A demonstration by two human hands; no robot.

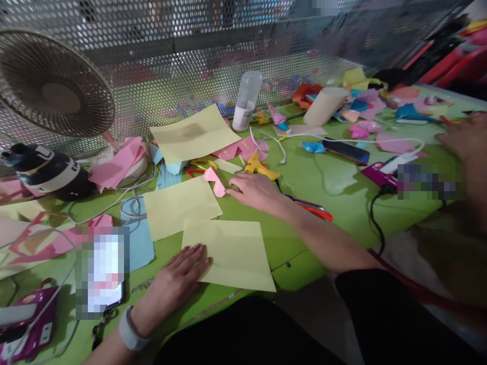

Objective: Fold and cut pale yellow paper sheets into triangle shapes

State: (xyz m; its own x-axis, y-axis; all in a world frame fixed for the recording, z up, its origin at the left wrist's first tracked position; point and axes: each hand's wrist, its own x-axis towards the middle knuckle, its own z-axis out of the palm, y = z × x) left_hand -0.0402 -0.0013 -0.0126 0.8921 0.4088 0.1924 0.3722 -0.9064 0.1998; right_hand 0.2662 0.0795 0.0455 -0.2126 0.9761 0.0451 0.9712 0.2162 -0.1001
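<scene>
Nearest, the left hand (pixel 171 286) lies flat, fingers slightly spread over the left edge of a yellow sheet (pixel 236 253), probably steadying it on the table (pixel 300 263). Beyond, the right hand's (pixel 258 192) grip is narrow, thumb beside a folded pink piece (pixel 215 183), contact unclear, near the yellow glue gun (pixel 258 166).

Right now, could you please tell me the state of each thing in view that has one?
Left hand, flat on a pale yellow paper sheet.
Right hand, at a small pink paper cutout; grip unclear.
Yellow plastic glue gun, lying down; heat unclear.
Bright-screened phone, lit.
Black rectangular phone, screen dark.
Black bottle with white band, lid on.
Round grey fan, spinning or stopped unclear.
</scene>
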